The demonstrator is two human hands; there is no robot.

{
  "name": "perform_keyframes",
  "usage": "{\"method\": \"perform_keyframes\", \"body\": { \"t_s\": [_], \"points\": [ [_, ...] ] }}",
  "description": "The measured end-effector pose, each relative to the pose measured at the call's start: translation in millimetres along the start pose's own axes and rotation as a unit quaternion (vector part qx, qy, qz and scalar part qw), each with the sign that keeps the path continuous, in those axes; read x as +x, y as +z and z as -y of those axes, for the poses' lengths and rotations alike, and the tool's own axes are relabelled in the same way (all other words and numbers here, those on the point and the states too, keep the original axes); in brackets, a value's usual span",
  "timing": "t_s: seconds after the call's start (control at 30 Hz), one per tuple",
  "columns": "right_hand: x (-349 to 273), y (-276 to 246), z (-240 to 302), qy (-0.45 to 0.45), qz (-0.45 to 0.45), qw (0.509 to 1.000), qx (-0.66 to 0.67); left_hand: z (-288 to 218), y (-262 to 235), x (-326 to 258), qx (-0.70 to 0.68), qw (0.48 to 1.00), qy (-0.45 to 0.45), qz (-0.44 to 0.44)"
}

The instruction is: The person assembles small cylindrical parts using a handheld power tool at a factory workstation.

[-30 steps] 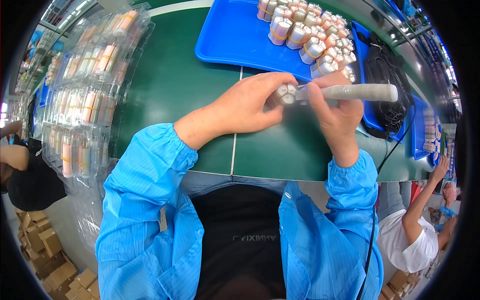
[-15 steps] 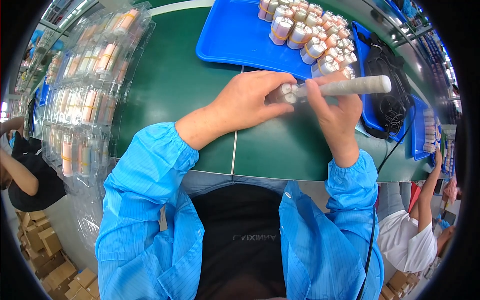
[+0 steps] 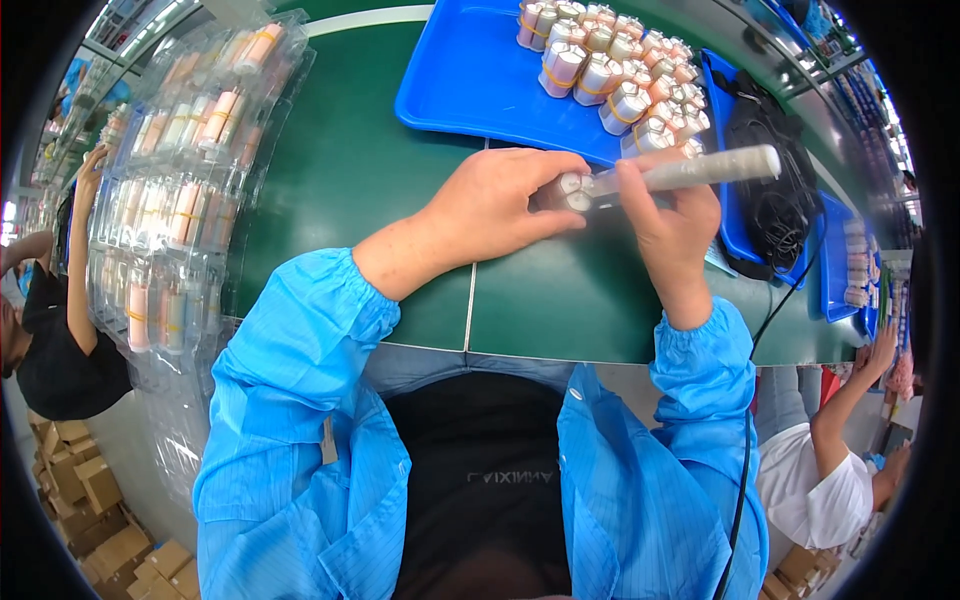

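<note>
Over the green table, my left hand (image 3: 497, 197) curls its thumb and fingers around a small bundle of cylinders (image 3: 576, 191), whose white ends face up. My right hand (image 3: 675, 215) grips a long, thick stick (image 3: 712, 170) with a whitish, wrapped-looking handle, between thumb and fingers. The stick lies nearly level, slightly blurred, and its narrow, see-through-looking front end meets or nearly meets the bundle; contact I cannot tell. Just beyond the hands, a blue tray (image 3: 455, 95) carries several similar bundles (image 3: 610, 75) in white and pink, held by yellow bands.
Stacked clear plastic trays (image 3: 170, 200) with more banded cylinders stand at the left. On the right, a black bag (image 3: 770, 170) with coiled cable lies in a blue tray, and a black cord (image 3: 775, 320) crosses the table edge. Other people work at both sides; cardboard boxes (image 3: 90, 480) lie lower left.
The stick has tilted slightly and its handle blurs, while both hands stay almost in place. At the left, another person's arm has risen toward the clear trays.
</note>
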State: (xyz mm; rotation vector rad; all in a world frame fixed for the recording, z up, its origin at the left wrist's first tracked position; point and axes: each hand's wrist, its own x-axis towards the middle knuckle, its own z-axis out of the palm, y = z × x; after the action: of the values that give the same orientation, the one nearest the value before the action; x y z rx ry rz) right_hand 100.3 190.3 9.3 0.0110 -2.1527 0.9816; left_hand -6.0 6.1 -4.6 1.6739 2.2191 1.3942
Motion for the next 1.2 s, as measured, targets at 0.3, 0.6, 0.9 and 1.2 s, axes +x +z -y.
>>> {"method": "perform_keyframes", "body": {
  "t_s": [0.3,0.6,0.9,1.2],
  "points": [
    [3.3,-3.4,2.9,-0.008,-0.005,0.999,0.036,0.1,2.4,-0.5,-0.021,1.0,-0.012,-0.003],
    [3.1,-5.0,0.6,-0.032,0.01,0.999,0.025,0.1,2.1,-0.3,-0.011,1.0,-0.011,-0.005],
    [3.5,0.2,-2.4,-0.043,0.067,0.993,-0.09,-1.6,-1.1,-2.8,0.007,1.0,0.01,0.007],
    [7.4,-10.6,-2.2,0.198,-0.064,0.95,0.231,1.0,2.9,-2.4,-0.02,1.0,-0.004,-0.006]
  ]
}}
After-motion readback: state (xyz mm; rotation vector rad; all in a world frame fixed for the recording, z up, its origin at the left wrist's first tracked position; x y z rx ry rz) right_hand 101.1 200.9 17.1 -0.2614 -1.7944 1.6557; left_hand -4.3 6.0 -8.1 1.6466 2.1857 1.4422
